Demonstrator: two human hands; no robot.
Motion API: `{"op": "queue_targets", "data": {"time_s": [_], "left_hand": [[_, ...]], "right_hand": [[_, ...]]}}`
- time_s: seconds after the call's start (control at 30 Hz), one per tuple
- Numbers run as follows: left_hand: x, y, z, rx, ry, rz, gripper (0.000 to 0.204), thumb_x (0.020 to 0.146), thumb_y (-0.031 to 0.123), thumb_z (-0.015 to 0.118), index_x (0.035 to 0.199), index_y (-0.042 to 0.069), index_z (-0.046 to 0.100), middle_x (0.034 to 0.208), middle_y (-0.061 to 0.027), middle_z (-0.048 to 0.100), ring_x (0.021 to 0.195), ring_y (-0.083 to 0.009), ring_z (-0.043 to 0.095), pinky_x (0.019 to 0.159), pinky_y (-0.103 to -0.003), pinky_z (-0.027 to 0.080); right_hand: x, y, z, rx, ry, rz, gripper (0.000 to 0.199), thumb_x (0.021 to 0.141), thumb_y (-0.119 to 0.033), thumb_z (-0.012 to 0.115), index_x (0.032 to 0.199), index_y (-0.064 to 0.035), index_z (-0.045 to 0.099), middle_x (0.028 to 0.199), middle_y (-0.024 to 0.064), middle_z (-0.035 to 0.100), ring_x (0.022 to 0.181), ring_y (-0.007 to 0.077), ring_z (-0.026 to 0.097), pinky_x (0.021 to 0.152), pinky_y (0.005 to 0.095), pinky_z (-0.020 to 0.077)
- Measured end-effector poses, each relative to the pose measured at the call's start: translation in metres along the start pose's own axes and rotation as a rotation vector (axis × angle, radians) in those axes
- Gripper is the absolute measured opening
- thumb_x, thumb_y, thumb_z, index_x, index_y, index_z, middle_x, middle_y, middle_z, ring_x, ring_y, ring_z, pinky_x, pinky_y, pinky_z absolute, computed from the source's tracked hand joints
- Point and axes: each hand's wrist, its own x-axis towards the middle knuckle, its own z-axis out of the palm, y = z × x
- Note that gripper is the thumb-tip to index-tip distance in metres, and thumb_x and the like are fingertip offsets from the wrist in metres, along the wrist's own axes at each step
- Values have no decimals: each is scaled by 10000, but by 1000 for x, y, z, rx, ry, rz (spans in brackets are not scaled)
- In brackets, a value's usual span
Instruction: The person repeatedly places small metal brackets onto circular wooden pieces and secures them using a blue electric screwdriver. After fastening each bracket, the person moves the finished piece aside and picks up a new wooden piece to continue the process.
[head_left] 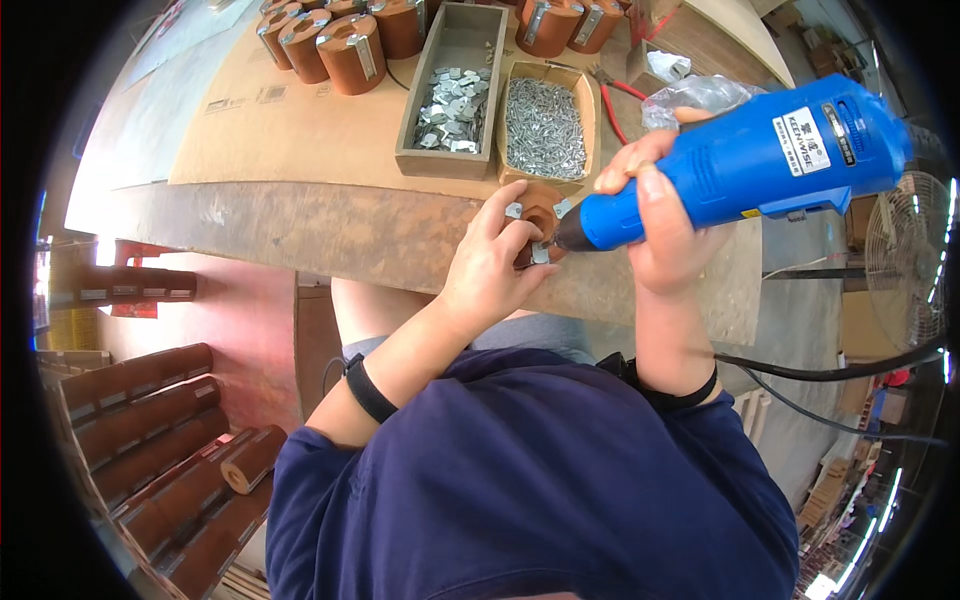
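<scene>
My right hand (655, 215) grips a blue electric screwdriver (760, 160), its black tip pointing left at a small brown wooden block (538, 205) on the edge of the workbench. My left hand (492, 268) pinches that block, which carries small metal brackets on its top and side. A black cord runs from the tool off to the right.
A grey tray of metal brackets (452, 105) and a wooden box of screws (545, 125) sit behind the block. Brown wooden cylinders (345, 50) stand at the back. Red-handled pliers (612, 105), a plastic bag (695, 95), stacked wooden pieces (150, 440) at lower left, a fan (905, 255) at right.
</scene>
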Motion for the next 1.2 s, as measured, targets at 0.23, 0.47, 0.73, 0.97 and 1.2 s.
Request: {"op": "queue_targets", "data": {"time_s": [0.23, 0.47, 0.73, 0.97, 1.2], "left_hand": [[2, 0, -2, -36, -29, -4, 363, 526, 88, 774, 818, 20, 567, 1224, -186, 385, 960, -317, 536, 780, -359, 477], [2, 0, -10, -91, -104, -49, 377, 555, 72, 757, 879, 15, 573, 1241, -180, 370, 933, -291, 545, 767, -340, 480], [2, 0, -18, -165, -168, -38, 331, 639, 52, 686, 947, 16, 571, 1274, -196, 331, 1011, -322, 496, 856, -361, 422], [7, 1, -26, -91, -202, -21, 468, 634, 131, 704, 1053, 33, 519, 1291, -199, 290, 1091, -364, 435, 898, -381, 394], [7, 0, -28, -27, -238, -50, 558, 593, 180, 752, 1085, 55, 519, 1290, -201, 283, 1123, -364, 408, 915, -389, 388]], "right_hand": [[-5, 9, -28, 227, 257, 39, 452, 731, -24, 526, 1130, 13, 318, 752, 119, 514, 616, 191, 556, 571, 358, 501], [-10, 17, -73, 265, 514, 227, 336, 791, -157, 526, 1085, -40, 416, 767, 70, 509, 686, 178, 507, 629, 368, 448], [-29, 40, -126, -183, 562, 637, 271, 717, -107, 629, 910, -16, 463, 678, 76, 524, 546, 179, 553, 479, 310, 475], [-59, 86, -174, -785, 349, 792, 459, 645, -234, 709, 964, 19, 496, 783, 109, 574, 669, 198, 568, 624, 324, 466], [-70, 101, -182, -939, 272, 859, 520, 607, -244, 709, 995, 30, 499, 814, 129, 590, 717, 232, 574, 686, 331, 457]]}}
